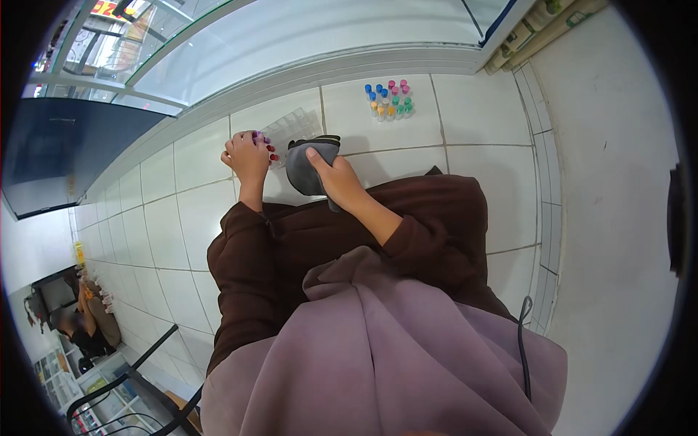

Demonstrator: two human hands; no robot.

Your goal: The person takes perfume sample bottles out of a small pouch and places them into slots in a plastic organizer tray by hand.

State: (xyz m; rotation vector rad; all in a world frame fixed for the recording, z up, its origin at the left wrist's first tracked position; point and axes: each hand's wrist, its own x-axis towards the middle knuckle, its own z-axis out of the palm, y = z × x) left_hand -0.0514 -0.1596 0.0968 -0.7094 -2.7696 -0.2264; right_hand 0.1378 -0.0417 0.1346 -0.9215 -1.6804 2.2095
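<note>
The left hand [247, 155] is bent down at the near left end of a clear box [297, 125], with its fingers curled and close together over some purple caps [267, 139]. I cannot tell if the fingers pinch one of them, because the hand covers this part. Just to the right of these fingers there are some red caps [273, 157], near the same end of the box.

The right hand [336, 178] is closed around a gray pouch [302, 171], with the thumb lying on top of it. The pouch has a dark edge on its far side, and it is held above the floor, on the near side of the clear box. The box lies slanted on the white tiles [378, 167] and looks divided in small compartments.

Farther and to the right, a group of small bottles [390, 101] stands on the tiles. Blue caps are at its far left, pink at the far right, orange at the near left and green at the near right.

Beyond the tiles there is a glass showcase [291, 36]. At the left is a dark blue panel [80, 152], and at the near left are a black metal frame [134, 367] and another person [91, 327], well apart from the hands.
</note>
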